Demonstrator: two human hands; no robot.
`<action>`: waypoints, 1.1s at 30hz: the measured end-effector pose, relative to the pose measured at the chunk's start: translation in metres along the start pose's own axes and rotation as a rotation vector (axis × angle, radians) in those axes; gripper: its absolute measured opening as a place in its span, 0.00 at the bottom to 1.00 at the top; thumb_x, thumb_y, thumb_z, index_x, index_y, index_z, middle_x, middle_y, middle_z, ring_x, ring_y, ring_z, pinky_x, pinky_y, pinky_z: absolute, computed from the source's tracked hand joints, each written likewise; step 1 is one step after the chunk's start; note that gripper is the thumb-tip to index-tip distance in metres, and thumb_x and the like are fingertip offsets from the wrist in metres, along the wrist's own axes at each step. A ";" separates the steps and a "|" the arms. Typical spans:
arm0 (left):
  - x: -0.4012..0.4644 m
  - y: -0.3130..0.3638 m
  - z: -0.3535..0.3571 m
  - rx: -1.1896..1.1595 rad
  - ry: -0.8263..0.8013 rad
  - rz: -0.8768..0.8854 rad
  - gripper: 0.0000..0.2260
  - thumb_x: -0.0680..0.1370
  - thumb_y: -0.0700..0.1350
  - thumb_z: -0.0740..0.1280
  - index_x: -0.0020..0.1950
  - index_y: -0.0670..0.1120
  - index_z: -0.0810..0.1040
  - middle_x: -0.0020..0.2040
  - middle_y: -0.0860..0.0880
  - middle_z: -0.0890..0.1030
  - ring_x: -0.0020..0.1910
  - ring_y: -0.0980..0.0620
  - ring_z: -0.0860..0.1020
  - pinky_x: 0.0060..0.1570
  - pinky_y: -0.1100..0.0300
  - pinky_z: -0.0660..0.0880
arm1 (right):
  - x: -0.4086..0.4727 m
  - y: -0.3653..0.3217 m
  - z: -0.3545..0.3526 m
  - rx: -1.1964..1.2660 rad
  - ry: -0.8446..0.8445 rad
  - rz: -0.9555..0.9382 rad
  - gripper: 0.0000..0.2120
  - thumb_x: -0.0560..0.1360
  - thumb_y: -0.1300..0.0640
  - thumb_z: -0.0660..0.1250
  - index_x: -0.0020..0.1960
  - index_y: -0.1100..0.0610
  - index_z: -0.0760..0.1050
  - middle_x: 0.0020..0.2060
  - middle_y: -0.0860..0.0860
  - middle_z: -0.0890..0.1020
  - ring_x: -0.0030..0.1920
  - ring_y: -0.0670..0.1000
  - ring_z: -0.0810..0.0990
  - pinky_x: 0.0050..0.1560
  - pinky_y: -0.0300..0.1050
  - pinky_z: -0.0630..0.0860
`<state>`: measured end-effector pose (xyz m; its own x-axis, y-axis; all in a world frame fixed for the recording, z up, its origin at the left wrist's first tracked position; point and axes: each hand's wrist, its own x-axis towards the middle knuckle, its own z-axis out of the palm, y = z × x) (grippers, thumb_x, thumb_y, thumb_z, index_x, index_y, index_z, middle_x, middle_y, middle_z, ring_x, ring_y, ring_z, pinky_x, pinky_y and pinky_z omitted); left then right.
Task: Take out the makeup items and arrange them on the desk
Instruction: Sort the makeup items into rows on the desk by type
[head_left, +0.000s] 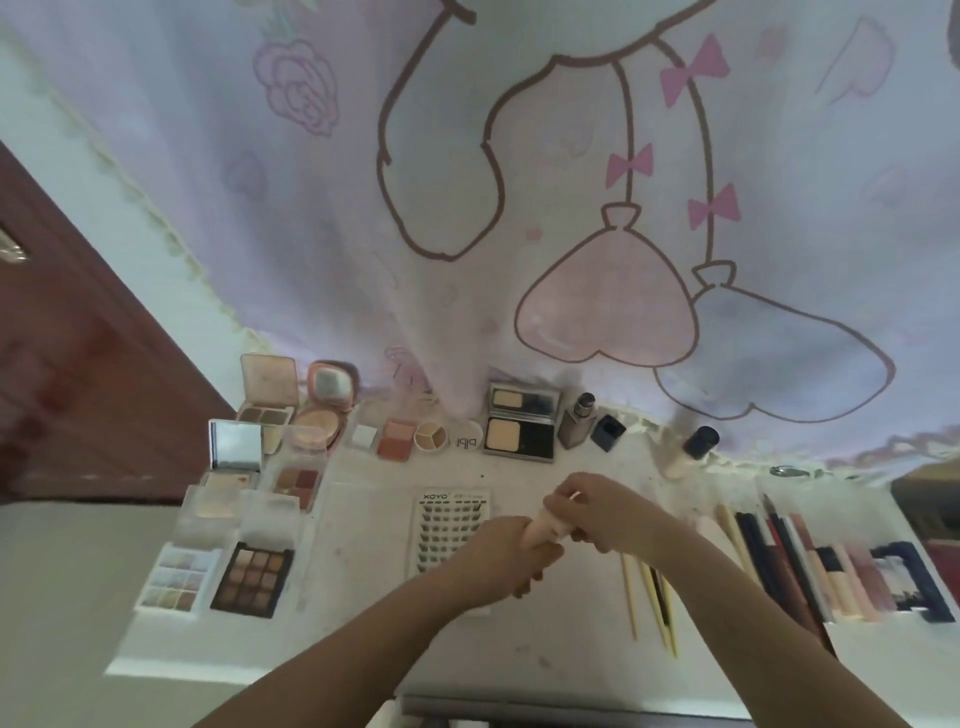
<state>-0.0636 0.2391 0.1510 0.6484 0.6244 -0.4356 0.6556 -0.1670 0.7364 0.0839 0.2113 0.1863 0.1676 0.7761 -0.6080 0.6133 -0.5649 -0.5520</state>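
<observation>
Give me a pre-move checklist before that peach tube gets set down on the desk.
1. Left hand grips the peach tube: ok.
2. Right hand holds the tube's upper end: ok.
3. Cap on or off: cannot tell, fingers cover it.
4. Bare desk between the nine-pan eyeshadow palette and the false lash card: ok.
5. Lash card clear of the hands: not ok, the left hand overlaps it.
6. Brush handles clear of the right forearm: not ok, they lie just beside it.
</observation>
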 end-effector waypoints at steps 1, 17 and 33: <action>-0.005 -0.003 -0.005 -0.121 -0.054 -0.032 0.10 0.79 0.49 0.61 0.50 0.44 0.76 0.39 0.50 0.80 0.33 0.55 0.77 0.41 0.61 0.76 | 0.000 0.001 0.001 0.024 -0.027 -0.079 0.08 0.79 0.51 0.60 0.55 0.53 0.71 0.40 0.49 0.76 0.33 0.44 0.72 0.29 0.31 0.68; 0.050 -0.015 -0.004 -0.649 0.105 -0.410 0.12 0.79 0.39 0.59 0.62 0.37 0.72 0.52 0.42 0.78 0.53 0.45 0.77 0.54 0.50 0.76 | 0.051 0.068 0.005 0.431 0.291 0.114 0.10 0.77 0.53 0.65 0.52 0.59 0.74 0.44 0.54 0.79 0.36 0.48 0.77 0.31 0.37 0.71; 0.103 -0.028 0.001 0.343 0.427 -0.454 0.21 0.77 0.54 0.62 0.67 0.47 0.65 0.59 0.45 0.76 0.61 0.45 0.71 0.59 0.51 0.65 | 0.120 0.057 0.039 0.189 0.349 0.023 0.07 0.78 0.53 0.62 0.53 0.54 0.73 0.49 0.51 0.77 0.45 0.47 0.73 0.45 0.37 0.67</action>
<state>-0.0144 0.3073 0.0848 0.1196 0.9221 -0.3681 0.9554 -0.0060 0.2953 0.1085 0.2608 0.0595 0.4514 0.7930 -0.4091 0.4589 -0.5995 -0.6558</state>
